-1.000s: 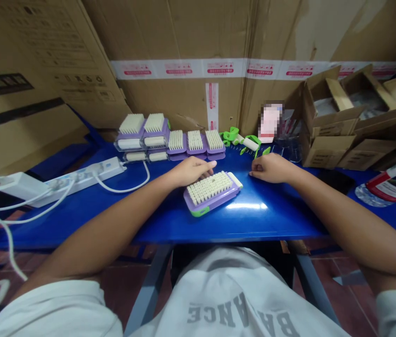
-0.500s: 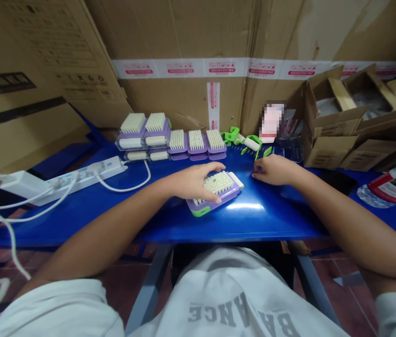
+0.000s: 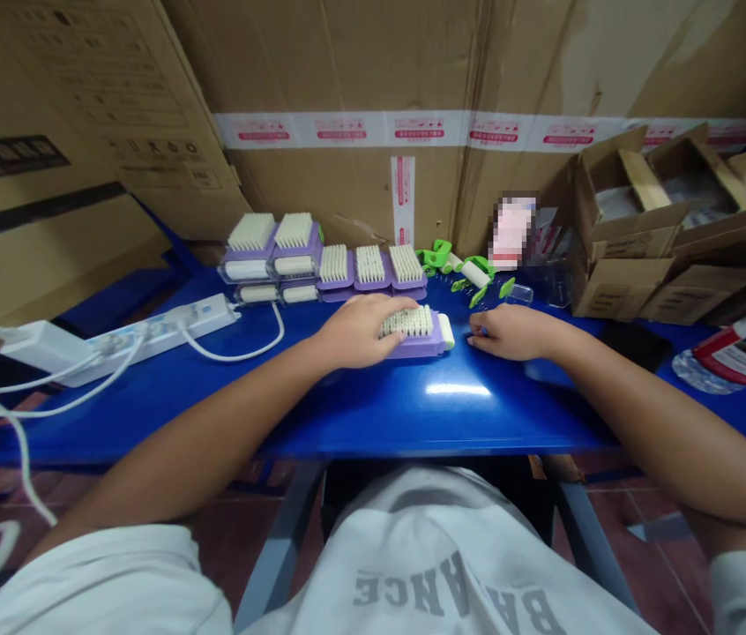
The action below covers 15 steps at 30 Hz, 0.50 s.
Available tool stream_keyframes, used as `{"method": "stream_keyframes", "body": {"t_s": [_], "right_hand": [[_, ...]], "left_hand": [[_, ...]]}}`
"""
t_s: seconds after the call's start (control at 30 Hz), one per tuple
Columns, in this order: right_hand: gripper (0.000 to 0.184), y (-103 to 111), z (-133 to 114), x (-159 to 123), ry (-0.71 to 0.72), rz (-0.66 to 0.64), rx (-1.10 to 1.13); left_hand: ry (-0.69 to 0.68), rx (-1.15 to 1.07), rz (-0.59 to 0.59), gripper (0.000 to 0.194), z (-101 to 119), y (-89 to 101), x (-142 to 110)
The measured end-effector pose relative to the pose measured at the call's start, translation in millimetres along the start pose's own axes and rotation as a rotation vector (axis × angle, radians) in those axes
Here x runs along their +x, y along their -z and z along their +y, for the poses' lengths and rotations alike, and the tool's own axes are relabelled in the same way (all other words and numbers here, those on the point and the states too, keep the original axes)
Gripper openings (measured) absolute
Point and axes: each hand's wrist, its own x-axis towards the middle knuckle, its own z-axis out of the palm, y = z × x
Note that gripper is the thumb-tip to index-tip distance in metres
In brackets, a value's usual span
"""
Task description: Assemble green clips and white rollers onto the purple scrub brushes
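My left hand (image 3: 365, 330) is wrapped over a purple brush (image 3: 416, 335) with cream bristles, which lies on the blue table. A pale, green-trimmed end (image 3: 446, 332) of the brush points to the right. Just beyond that end, my right hand (image 3: 506, 333) rests with its fingertips pinched together; whatever is between them is too small to make out. Behind the right hand lie loose green plastic parts (image 3: 437, 257), a white roller (image 3: 477, 274) and several small springs.
Similar purple brushes (image 3: 371, 269) stand in a row at the back, some stacked at its left end. A white power strip (image 3: 161, 331) with cables lies at the left. Open cardboard boxes (image 3: 624, 282) and a large bottle (image 3: 736, 348) stand at the right. A phone (image 3: 511, 234) leans against the cardboard.
The brush has been turned by my left hand from a slant to nearly level, and sits slightly farther back. My right hand has drawn slightly back from the green parts, fingers still pinched.
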Motion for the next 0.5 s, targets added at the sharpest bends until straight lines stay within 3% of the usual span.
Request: {"method": "stream_keyframes", "body": {"t_s": [0.17, 0.33, 0.4, 0.5], "right_hand": [[0.032, 4, -13, -5, -0.085, 0.046, -0.110], [0.036, 8, -21, -11, -0.078, 0.161, -0.161], [0.037, 6, -17, -12, -0.016, 0.280, -0.110], [0.037, 4, -8, -13, 0.180, 0.596, 0.008]], "left_hand": [[-0.021, 0.125, 0.050, 0.060, 4, -3.6, -2], [-0.028, 0.152, 0.096, 0.070, 6, -5.8, -1], [-0.027, 0.160, 0.102, 0.071, 6, -6.3, -1], [-0.027, 0.182, 0.116, 0.072, 7, -6.5, -2]]}}
